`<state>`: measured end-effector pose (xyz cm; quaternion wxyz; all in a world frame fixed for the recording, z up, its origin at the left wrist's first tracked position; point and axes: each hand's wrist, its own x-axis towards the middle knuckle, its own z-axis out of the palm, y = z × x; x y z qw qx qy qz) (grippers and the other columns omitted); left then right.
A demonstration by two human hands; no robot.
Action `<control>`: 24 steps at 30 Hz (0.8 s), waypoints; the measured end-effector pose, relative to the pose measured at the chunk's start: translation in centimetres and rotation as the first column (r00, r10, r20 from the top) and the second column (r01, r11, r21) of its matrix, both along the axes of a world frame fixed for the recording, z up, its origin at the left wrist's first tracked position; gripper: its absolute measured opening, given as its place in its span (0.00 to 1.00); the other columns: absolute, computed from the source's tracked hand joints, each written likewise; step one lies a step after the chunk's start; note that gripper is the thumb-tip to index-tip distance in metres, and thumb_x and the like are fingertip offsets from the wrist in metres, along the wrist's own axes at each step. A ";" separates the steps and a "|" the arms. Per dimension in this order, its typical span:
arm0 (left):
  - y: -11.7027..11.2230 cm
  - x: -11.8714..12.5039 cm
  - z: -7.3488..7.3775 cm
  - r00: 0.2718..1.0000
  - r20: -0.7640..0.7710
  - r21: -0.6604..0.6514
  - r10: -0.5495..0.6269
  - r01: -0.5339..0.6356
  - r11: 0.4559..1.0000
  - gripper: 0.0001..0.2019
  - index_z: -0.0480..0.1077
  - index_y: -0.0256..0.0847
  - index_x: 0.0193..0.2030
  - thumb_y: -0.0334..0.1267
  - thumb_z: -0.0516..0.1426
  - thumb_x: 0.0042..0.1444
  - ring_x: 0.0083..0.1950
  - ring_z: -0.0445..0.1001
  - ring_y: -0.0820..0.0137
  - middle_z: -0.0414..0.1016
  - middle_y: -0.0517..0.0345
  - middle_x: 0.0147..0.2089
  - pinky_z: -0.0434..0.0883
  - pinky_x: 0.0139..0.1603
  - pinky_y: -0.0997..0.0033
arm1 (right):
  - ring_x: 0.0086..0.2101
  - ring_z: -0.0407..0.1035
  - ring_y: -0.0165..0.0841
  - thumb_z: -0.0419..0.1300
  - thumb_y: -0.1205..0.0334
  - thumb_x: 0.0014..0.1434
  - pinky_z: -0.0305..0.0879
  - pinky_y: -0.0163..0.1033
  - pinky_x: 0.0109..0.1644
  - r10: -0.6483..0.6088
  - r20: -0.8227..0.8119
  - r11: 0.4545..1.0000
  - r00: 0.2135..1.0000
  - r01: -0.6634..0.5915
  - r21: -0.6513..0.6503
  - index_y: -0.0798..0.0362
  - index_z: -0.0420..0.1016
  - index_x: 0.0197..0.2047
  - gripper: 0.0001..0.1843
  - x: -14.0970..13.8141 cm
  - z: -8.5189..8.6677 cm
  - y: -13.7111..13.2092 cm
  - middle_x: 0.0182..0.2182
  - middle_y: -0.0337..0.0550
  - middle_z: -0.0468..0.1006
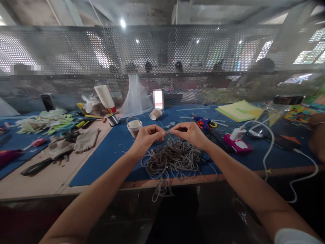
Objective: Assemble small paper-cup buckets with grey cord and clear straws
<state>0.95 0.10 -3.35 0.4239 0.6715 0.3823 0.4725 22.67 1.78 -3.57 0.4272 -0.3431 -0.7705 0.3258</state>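
Note:
Both my hands meet above a tangled heap of grey-brown cord (175,157), which lies on the blue mat and trails over the table's front edge. My left hand (149,135) pinches a thin grey strand between thumb and forefinger. Close beside it, my right hand (189,133) pinches the same strand, fingertips nearly touching the left ones. From the fingers the strand seems to run up toward a paper cup (155,114) lying on its side. Left of my left hand stands a small cup with a cord handle (134,127).
On the left are a stack of paper cups (104,96), gloves (86,139) and black-handled cutters (38,166). Scissors (203,124), a pink power socket (238,144) with a white cable, and yellow paper sheets (240,110) lie right. A perforated metal screen (162,51) stands behind.

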 end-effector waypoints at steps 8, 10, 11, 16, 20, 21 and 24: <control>0.0 0.0 -0.2 0.983 -0.186 0.071 -0.015 0.028 0.997 0.06 0.75 0.38 0.31 0.38 0.62 0.54 0.27 0.68 0.75 0.73 0.59 0.25 0.64 0.29 0.74 | 0.27 0.67 0.28 0.67 0.48 0.54 0.63 0.35 0.31 0.069 0.026 0.994 0.997 -0.067 -0.088 0.54 0.82 0.36 0.16 0.7 0.0 1.2 0.26 0.40 0.77; -0.1 0.0 -0.4 0.965 -0.261 0.124 0.023 0.009 0.992 0.06 0.76 0.38 0.31 0.37 0.61 0.54 0.27 0.68 0.75 0.73 0.60 0.24 0.63 0.28 0.74 | 0.28 0.67 0.28 0.68 0.49 0.54 0.63 0.36 0.33 0.091 0.037 0.993 0.995 -0.087 -0.083 0.53 0.81 0.35 0.15 0.9 -0.1 1.5 0.27 0.40 0.78; -0.1 0.0 -0.5 0.955 -0.293 0.152 0.045 0.000 0.988 0.05 0.76 0.38 0.32 0.37 0.60 0.55 0.27 0.68 0.74 0.73 0.60 0.25 0.62 0.28 0.74 | 0.29 0.68 0.29 0.68 0.49 0.54 0.64 0.36 0.34 0.099 0.046 0.993 0.994 -0.095 -0.077 0.53 0.81 0.35 0.15 0.9 -0.2 1.5 0.28 0.41 0.78; -0.2 0.1 -0.9 0.911 -0.379 0.287 0.163 -0.052 0.956 0.06 0.77 0.39 0.34 0.36 0.58 0.56 0.28 0.69 0.73 0.76 0.59 0.27 0.63 0.29 0.73 | 0.32 0.69 0.30 0.66 0.51 0.57 0.64 0.37 0.36 0.045 0.110 0.997 0.993 -0.050 0.050 0.52 0.81 0.36 0.13 0.9 -0.3 1.1 0.32 0.41 0.79; -0.1 0.1 -0.9 0.898 -0.352 0.364 0.264 -0.129 0.922 0.06 0.77 0.39 0.33 0.35 0.58 0.56 0.30 0.71 0.72 0.77 0.58 0.29 0.64 0.32 0.72 | 0.33 0.69 0.30 0.65 0.55 0.59 0.63 0.37 0.38 -0.037 0.127 0.981 0.991 0.012 0.192 0.51 0.80 0.36 0.08 0.4 -0.2 0.3 0.32 0.40 0.78; -0.1 0.1 -0.9 0.899 -0.335 0.373 0.280 -0.146 0.916 0.06 0.76 0.39 0.33 0.35 0.58 0.56 0.31 0.72 0.71 0.77 0.57 0.30 0.65 0.33 0.72 | 0.33 0.69 0.31 0.64 0.56 0.59 0.63 0.37 0.39 -0.048 0.136 0.976 0.989 0.018 0.215 0.50 0.80 0.37 0.07 0.3 -0.1 0.2 0.32 0.40 0.78; -0.1 0.0 -0.9 0.909 -0.289 0.366 0.299 -0.184 0.912 0.06 0.76 0.39 0.33 0.36 0.58 0.56 0.32 0.72 0.70 0.77 0.56 0.31 0.66 0.34 0.72 | 0.34 0.69 0.32 0.63 0.56 0.61 0.63 0.38 0.40 -0.066 0.171 0.960 0.983 0.016 0.279 0.49 0.81 0.39 0.07 0.0 -0.2 -0.1 0.33 0.41 0.77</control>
